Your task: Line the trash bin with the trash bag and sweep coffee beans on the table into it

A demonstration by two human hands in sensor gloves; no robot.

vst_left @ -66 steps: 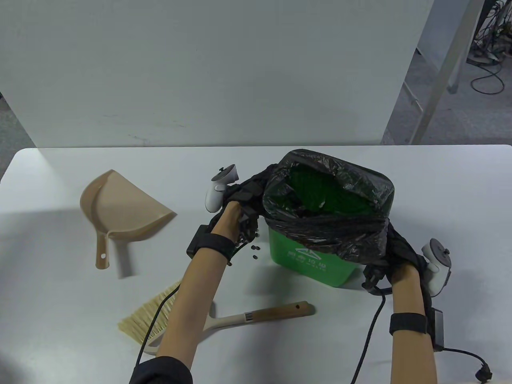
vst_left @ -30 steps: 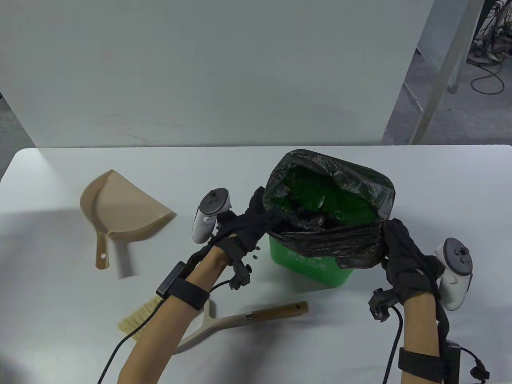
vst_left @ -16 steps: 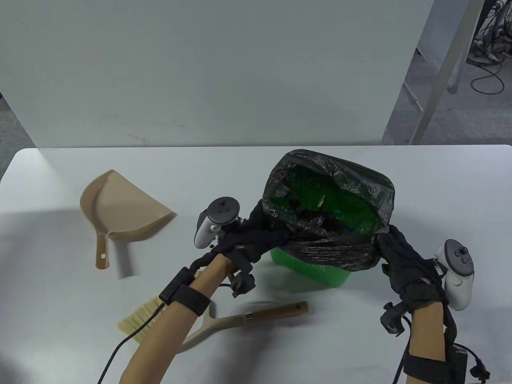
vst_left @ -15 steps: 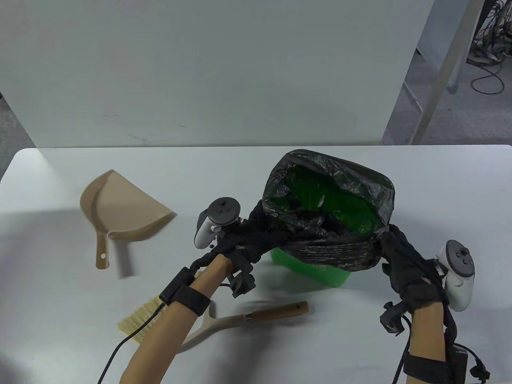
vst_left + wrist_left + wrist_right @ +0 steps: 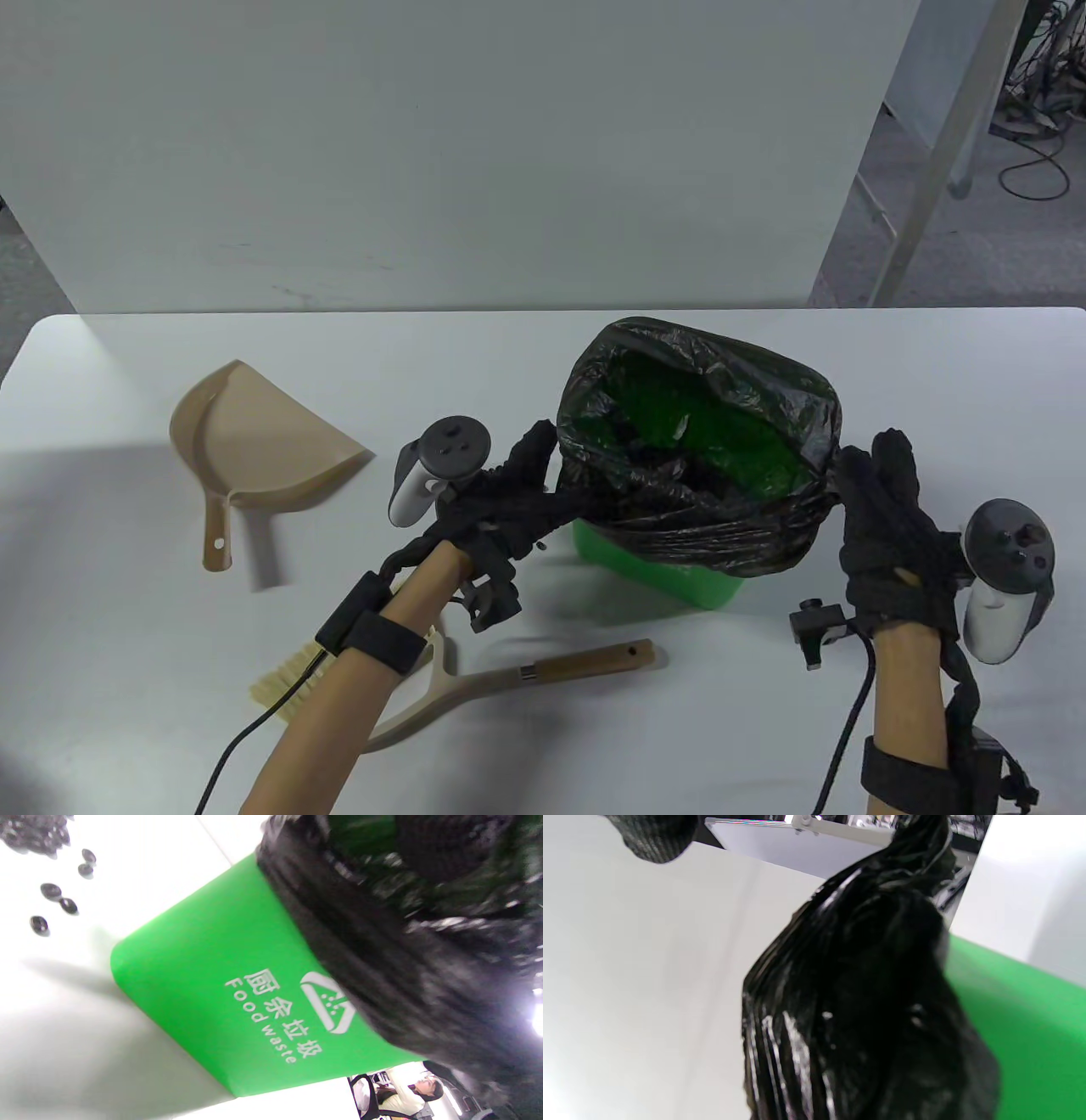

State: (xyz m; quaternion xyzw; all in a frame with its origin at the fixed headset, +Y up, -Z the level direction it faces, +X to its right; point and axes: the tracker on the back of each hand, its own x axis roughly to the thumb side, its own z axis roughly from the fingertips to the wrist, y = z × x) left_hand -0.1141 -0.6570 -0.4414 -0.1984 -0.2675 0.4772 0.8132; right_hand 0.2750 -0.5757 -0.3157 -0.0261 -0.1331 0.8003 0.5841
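Observation:
The green trash bin stands right of the table's middle, with the black trash bag draped over its rim and hanging down the front. My left hand reaches to the bin's front left corner and grips the bag's edge. At the front right corner my right hand pinches the bag, its other fingers pointing up. In the right wrist view the bag is drawn up tight toward that hand. Several coffee beans lie on the table left of the bin, mostly hidden under my left hand in the table view.
A beige dustpan lies at the left of the table. The brush lies near the front edge, its bristles partly under my left forearm. A white panel stands behind the table.
The bag's front edge now hangs lower over the bin's front. My right hand rose to the bin's right corner and its fingers straightened upward. My left hand drifted slightly left.

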